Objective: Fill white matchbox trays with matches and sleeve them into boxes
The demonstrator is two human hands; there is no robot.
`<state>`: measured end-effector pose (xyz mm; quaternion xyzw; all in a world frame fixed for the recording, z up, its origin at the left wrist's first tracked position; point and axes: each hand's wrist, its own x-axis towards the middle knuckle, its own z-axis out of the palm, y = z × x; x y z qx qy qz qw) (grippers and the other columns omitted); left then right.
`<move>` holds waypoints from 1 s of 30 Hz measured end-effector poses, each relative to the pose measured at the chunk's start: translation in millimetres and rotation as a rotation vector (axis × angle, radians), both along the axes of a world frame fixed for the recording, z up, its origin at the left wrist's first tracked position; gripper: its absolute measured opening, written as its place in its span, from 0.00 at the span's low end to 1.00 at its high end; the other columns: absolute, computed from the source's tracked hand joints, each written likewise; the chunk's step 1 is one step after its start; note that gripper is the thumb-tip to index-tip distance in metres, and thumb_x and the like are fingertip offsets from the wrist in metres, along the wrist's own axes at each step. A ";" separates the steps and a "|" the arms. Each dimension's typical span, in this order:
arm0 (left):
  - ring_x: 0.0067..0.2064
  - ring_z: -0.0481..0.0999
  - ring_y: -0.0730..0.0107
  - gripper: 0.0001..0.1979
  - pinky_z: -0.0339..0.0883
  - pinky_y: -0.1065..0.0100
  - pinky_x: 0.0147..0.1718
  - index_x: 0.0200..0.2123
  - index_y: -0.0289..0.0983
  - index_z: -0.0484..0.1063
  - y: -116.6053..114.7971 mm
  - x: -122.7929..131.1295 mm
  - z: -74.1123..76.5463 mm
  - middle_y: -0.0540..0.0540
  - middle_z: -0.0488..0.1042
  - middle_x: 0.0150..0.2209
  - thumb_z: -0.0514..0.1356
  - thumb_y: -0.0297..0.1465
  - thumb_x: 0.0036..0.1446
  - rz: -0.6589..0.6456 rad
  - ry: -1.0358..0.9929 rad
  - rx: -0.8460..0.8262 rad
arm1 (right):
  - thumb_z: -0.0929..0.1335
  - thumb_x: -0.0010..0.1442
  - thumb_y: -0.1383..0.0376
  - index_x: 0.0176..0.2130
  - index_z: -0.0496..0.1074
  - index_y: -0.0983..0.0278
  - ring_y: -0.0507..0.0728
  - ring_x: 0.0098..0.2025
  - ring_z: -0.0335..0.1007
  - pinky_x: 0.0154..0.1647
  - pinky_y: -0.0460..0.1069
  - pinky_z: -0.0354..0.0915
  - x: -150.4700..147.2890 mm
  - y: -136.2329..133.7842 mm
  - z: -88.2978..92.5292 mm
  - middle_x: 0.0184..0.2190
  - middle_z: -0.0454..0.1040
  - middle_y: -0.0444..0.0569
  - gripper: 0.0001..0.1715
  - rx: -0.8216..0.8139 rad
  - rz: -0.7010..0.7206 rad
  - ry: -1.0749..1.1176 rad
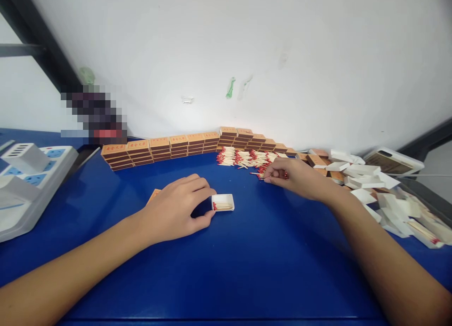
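My left hand (181, 206) grips the left end of a small white matchbox tray (229, 197) between thumb and fingers. Several red-tipped matches lie along the near side inside it. Partly hidden behind this hand is an orange matchbox sleeve or box (154, 195). Farther back to the right, my right hand (287, 175) is closed in a pinch at the near edge of a heap of loose matches (247, 157). A few matches (257, 174) stick out to the left of its fingertips; how many it holds is hidden.
Stacked orange matchboxes (158, 149) line the back of the blue table (226, 279) against the white wall. At the right lie jumbled empty white trays (367, 175) and brown sleeves (317, 161), beside a white device (399, 161). A power strip (38, 180) with plugs sits at the left.
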<state>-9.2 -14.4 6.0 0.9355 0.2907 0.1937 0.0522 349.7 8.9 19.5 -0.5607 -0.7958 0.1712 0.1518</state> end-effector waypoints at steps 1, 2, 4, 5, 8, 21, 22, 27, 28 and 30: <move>0.48 0.78 0.57 0.15 0.75 0.59 0.45 0.53 0.36 0.79 0.2 -0.3 -0.1 0.42 0.79 0.45 0.61 0.34 0.67 -0.003 -0.001 0.001 | 0.69 0.64 0.51 0.37 0.81 0.60 0.58 0.32 0.71 0.33 0.51 0.64 -0.3 0.2 -0.4 0.32 0.78 0.51 0.17 0.004 -0.002 0.000; 0.48 0.78 0.57 0.15 0.75 0.59 0.45 0.53 0.36 0.79 0.3 -0.7 -0.2 0.42 0.79 0.45 0.61 0.34 0.67 -0.005 -0.003 0.001 | 0.69 0.64 0.51 0.37 0.81 0.60 0.58 0.32 0.71 0.33 0.51 0.64 -0.5 0.3 -0.8 0.32 0.78 0.51 0.17 0.005 -0.002 0.001; 0.48 0.78 0.58 0.15 0.75 0.59 0.44 0.53 0.36 0.79 0.2 -1.2 -0.5 0.42 0.79 0.46 0.61 0.35 0.67 -0.006 -0.001 0.001 | 0.69 0.65 0.50 0.37 0.80 0.61 0.58 0.32 0.70 0.33 0.51 0.64 -0.9 0.5 -1.6 0.32 0.78 0.51 0.18 -0.003 0.004 0.007; 0.48 0.78 0.58 0.15 0.76 0.59 0.44 0.53 0.36 0.79 0.0 -1.3 -0.6 0.42 0.79 0.46 0.61 0.35 0.67 -0.003 0.001 0.001 | 0.69 0.65 0.50 0.37 0.80 0.61 0.58 0.31 0.70 0.33 0.51 0.64 -1.0 0.5 -1.9 0.32 0.78 0.51 0.18 -0.009 0.006 0.008; 0.48 0.78 0.57 0.15 0.76 0.59 0.44 0.53 0.36 0.79 -0.9 -0.6 -0.5 0.42 0.79 0.45 0.62 0.35 0.67 -0.002 0.007 0.001 | 0.68 0.65 0.52 0.36 0.79 0.61 0.57 0.31 0.70 0.32 0.51 0.63 -1.4 0.1 -1.7 0.31 0.78 0.51 0.17 -0.023 0.006 -0.013; 0.45 0.78 0.58 0.13 0.74 0.60 0.42 0.50 0.35 0.79 -3.5 7.2 1.3 0.43 0.79 0.42 0.62 0.34 0.66 -0.032 -0.031 0.040 | 0.69 0.71 0.61 0.40 0.78 0.60 0.54 0.33 0.68 0.34 0.49 0.63 -83.4 -43.2 11.2 0.34 0.74 0.46 0.08 0.110 0.155 0.116; 0.45 0.78 0.58 0.13 0.74 0.60 0.42 0.50 0.35 0.79 -4.2 8.4 1.8 0.43 0.79 0.42 0.62 0.33 0.66 -0.033 -0.033 0.042 | 0.69 0.70 0.63 0.41 0.77 0.60 0.54 0.34 0.69 0.35 0.49 0.63 -90.5 -47.0 9.7 0.35 0.74 0.46 0.06 0.123 0.176 0.103; 0.45 0.78 0.59 0.11 0.74 0.61 0.43 0.49 0.36 0.79 -5.9 12.0 3.9 0.44 0.79 0.42 0.63 0.32 0.65 -0.022 -0.049 0.050 | 0.68 0.70 0.69 0.42 0.75 0.63 0.53 0.36 0.71 0.36 0.49 0.63 -109.6 -55.9 3.4 0.39 0.74 0.48 0.04 0.138 0.202 0.033; 0.45 0.78 0.59 0.11 0.74 0.61 0.43 0.48 0.36 0.79 -5.8 12.0 3.8 0.44 0.79 0.42 0.63 0.32 0.65 -0.020 -0.047 0.048 | 0.68 0.70 0.70 0.42 0.75 0.63 0.53 0.35 0.70 0.36 0.49 0.63 -112.0 -56.8 2.5 0.39 0.74 0.48 0.04 0.129 0.200 0.020; 0.45 0.78 0.59 0.11 0.75 0.61 0.43 0.48 0.36 0.79 -5.3 11.7 3.2 0.44 0.79 0.42 0.62 0.33 0.65 -0.026 -0.044 0.044 | 0.68 0.70 0.70 0.42 0.75 0.63 0.53 0.34 0.70 0.35 0.49 0.63 -115.5 -58.2 1.8 0.40 0.74 0.48 0.05 0.111 0.196 -0.007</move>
